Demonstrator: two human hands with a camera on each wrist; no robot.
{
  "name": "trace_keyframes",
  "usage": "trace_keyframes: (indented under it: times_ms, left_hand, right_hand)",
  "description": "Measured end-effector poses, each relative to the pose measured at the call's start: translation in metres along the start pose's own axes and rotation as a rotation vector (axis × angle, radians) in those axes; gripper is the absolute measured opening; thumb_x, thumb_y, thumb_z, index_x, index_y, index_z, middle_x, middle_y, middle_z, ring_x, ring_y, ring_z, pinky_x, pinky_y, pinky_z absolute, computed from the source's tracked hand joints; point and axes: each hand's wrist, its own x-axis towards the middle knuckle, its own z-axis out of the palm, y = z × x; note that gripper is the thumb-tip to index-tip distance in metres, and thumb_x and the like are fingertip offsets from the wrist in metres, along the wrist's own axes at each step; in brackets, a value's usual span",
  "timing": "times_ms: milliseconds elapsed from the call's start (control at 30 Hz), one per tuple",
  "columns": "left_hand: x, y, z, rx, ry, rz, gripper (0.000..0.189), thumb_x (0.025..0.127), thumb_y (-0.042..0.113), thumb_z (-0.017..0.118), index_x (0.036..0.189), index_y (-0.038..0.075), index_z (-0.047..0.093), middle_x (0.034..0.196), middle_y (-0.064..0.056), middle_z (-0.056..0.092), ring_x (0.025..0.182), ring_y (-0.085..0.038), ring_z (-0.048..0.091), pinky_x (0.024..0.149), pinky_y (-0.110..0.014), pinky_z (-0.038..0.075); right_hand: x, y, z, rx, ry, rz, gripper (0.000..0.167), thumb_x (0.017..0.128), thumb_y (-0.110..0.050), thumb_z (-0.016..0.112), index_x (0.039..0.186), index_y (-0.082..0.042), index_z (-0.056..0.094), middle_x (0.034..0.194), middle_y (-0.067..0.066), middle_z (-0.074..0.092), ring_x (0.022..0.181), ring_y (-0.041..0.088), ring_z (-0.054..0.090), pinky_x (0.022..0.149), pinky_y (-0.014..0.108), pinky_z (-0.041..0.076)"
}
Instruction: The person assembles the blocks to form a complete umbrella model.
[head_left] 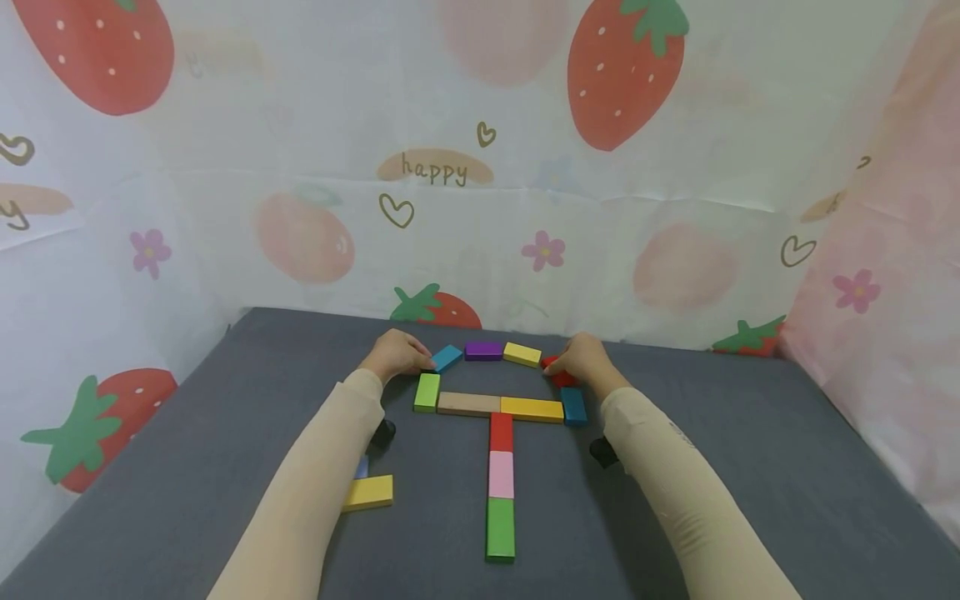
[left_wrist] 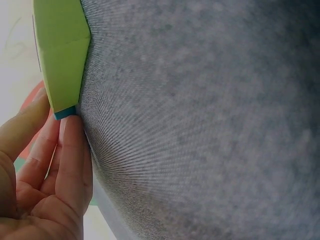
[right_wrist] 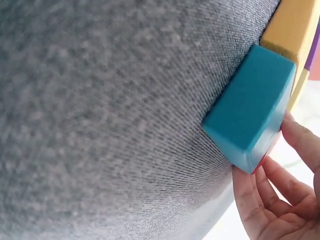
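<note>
My left hand (head_left: 399, 354) pinches the outer end of a light blue block (head_left: 447, 358) at the arch's left; the left wrist view shows thumb and fingers around its end, mostly hidden behind a lime green block (left_wrist: 62, 55). Opposite it, my right hand (head_left: 588, 360) grips a red block (head_left: 561, 376), partly covered by the fingers. A dark teal block (right_wrist: 252, 95) stands just in front of that red one. Between the hands lie a purple block (head_left: 483, 351) and a pale yellow block (head_left: 522, 354), curving along the top.
A wooden block (head_left: 468, 404) and an orange-yellow block (head_left: 532, 409) form a bar across. Below it run a red block (head_left: 501, 432), a pink block (head_left: 501, 474) and a green block (head_left: 500, 529). Another yellow block (head_left: 371, 492) sits by the left forearm, beside a partly hidden blue one.
</note>
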Motion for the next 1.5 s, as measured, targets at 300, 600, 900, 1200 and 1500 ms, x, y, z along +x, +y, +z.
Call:
trace_keyframes:
  times_ms: [300,600,900,1200,1500]
  left_hand:
    - [0.001,0.003,-0.002,0.008,0.008,-0.004,0.025,0.089,0.015,0.074,0.109,0.0,0.073,0.126,-0.019,0.064,0.108,-0.031,0.067,0.098,-0.042,0.055]
    - [-0.001,0.001,0.0,0.002,-0.008,-0.008,0.025,0.089,0.015,0.075,0.108,0.0,0.073,0.126,-0.02,0.064,0.106,-0.03,0.068,0.098,-0.042,0.055]
    - [0.001,0.001,0.0,0.009,-0.004,0.0,0.024,0.089,0.015,0.075,0.107,0.0,0.074,0.125,-0.019,0.065,0.108,-0.03,0.067,0.097,-0.041,0.055]
    - [0.001,0.002,0.001,0.022,-0.007,-0.006,0.023,0.089,0.016,0.075,0.107,0.001,0.074,0.124,-0.019,0.065,0.105,-0.029,0.067,0.097,-0.042,0.055]
    - [-0.007,0.004,-0.003,-0.001,-0.025,0.037,0.025,0.09,0.013,0.073,0.11,-0.003,0.072,0.125,-0.021,0.064,0.107,-0.03,0.068,0.092,-0.036,0.058]
  right_hand:
    - [0.001,-0.011,-0.003,0.055,0.012,-0.143,0.043,0.089,-0.019,0.074,0.124,0.004,0.065,0.128,0.023,0.064,0.114,0.035,0.061,0.094,0.043,0.056]
    - [0.013,-0.024,0.011,0.034,-0.046,-0.189,0.036,0.09,-0.011,0.073,0.123,0.003,0.068,0.126,0.021,0.066,0.118,0.035,0.06,0.103,0.044,0.051]
    - [0.017,-0.027,0.017,0.006,-0.043,-0.177,0.034,0.091,-0.006,0.07,0.125,0.001,0.067,0.128,0.02,0.066,0.119,0.033,0.061,0.103,0.042,0.051]
    - [0.009,-0.025,0.013,0.046,-0.058,-0.184,0.036,0.093,-0.007,0.068,0.128,0.001,0.065,0.131,0.02,0.064,0.121,0.034,0.06,0.103,0.044,0.051]
    - [-0.013,-0.012,-0.008,0.223,0.025,-0.22,0.044,0.096,-0.015,0.065,0.137,-0.001,0.058,0.14,0.02,0.058,0.126,0.035,0.056,0.105,0.047,0.05]
